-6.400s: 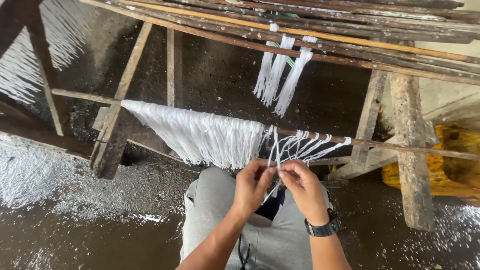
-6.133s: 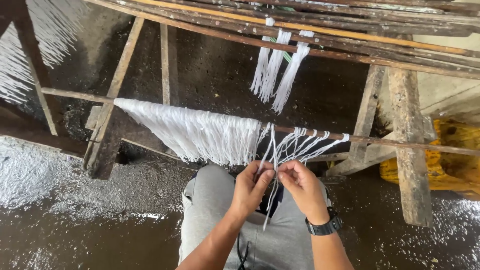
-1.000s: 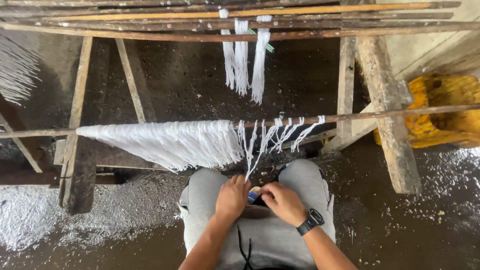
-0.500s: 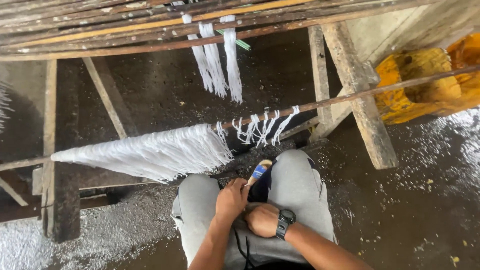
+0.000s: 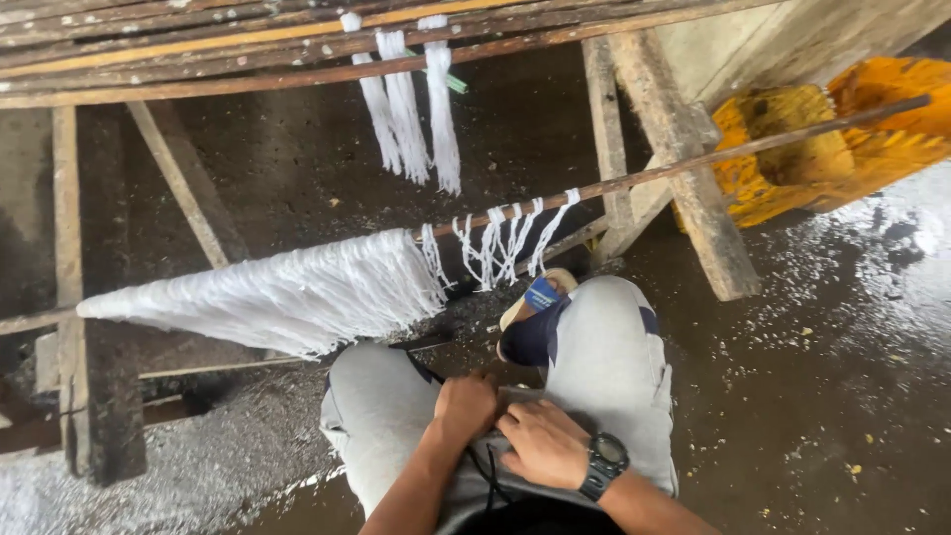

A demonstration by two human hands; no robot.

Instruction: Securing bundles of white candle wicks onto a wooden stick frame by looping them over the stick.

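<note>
Nearest the camera, the left hand (image 5: pixel 466 408) and the right hand (image 5: pixel 542 444) lie close together in the lap, on the grey trousers (image 5: pixel 614 367) of the seated person; the left is curled into a loose fist with its knuckles up, the right lies flatter with fingers bent toward the left, and whether either one pinches anything between its fingers cannot be told, since the fingertips are hidden; a dark cord (image 5: pixel 487 476) runs down between the wrists; a black wristwatch (image 5: pixel 604 462) sits on the right wrist. Just beyond the right knee a foot in a sandal with a blue patch (image 5: pixel 540 294) shows; past the knees a thin wooden rod (image 5: pixel 684 163) slants across, carrying a dense fringe of white threads (image 5: pixel 287 292) on its left part and a few separate knotted white strands (image 5: pixel 500 243) further right, well clear of both hands; higher and farther back, three white tassels (image 5: pixel 411 109) hang from long wooden slats (image 5: pixel 248 54); at far right lies a yellow bundle (image 5: pixel 792 149) on the wet floor (image 5: pixel 842 396).
</note>
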